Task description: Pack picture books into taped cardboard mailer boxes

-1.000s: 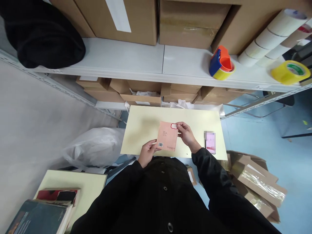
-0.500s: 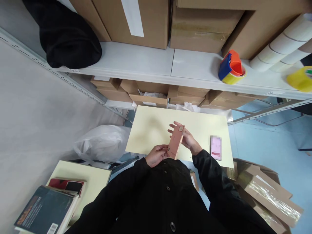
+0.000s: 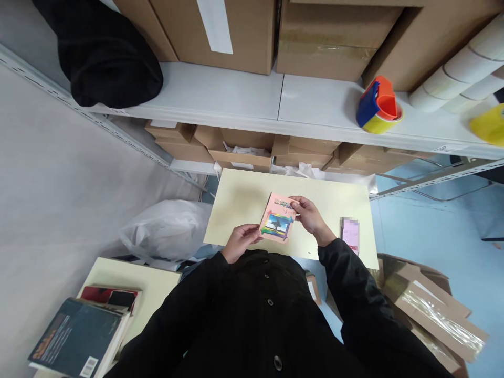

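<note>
Together, left hand point(image 3: 238, 243) and right hand point(image 3: 310, 216) grip the booklet point(image 3: 277, 221), long axis forward-right.

Black garment point(image 3: 252, 320) worn, buttoned down the front. Round buttons point(image 3: 277, 363) set in a single row; four can be counted, dark-centred, rimmed in paler grey. Same black carried into both long sleeves. Left sleeve point(image 3: 185, 310) seen as flat, little detail made out; right sleeve point(image 3: 354, 283) marked by creases and soft sheen. Left hand point(image 3: 238, 242) and right hand point(image 3: 311, 218) seen bare.
</note>
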`<state>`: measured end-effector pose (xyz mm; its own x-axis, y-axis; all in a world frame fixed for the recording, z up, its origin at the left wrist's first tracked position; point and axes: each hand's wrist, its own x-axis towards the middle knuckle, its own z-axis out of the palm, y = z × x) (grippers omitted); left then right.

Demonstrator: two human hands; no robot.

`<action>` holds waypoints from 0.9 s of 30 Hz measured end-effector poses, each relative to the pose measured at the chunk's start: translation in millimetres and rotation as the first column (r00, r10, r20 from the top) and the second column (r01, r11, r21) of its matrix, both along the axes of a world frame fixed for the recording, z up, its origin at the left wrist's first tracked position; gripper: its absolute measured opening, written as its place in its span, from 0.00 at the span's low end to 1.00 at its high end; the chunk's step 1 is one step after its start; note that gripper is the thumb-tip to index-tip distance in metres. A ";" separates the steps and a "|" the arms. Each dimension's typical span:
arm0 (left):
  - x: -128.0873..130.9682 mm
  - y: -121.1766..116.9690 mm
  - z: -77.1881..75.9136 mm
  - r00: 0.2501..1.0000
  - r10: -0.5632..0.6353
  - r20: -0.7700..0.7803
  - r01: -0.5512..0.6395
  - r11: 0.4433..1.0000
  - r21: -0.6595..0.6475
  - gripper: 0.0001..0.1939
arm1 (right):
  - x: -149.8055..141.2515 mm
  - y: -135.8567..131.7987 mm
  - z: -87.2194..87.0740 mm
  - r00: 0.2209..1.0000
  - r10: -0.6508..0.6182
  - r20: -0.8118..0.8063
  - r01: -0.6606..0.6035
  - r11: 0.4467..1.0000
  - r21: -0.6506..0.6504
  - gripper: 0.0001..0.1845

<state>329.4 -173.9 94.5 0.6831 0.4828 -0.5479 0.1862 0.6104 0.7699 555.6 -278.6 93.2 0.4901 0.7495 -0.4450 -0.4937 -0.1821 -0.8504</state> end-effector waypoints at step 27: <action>-21.4 39.9 -56.3 0.966 0.232 -0.116 -0.232 0.973 0.020 0.24 | -20.2 69.4 -34.2 0.999 0.027 0.047 -0.023 0.996 -0.091 0.19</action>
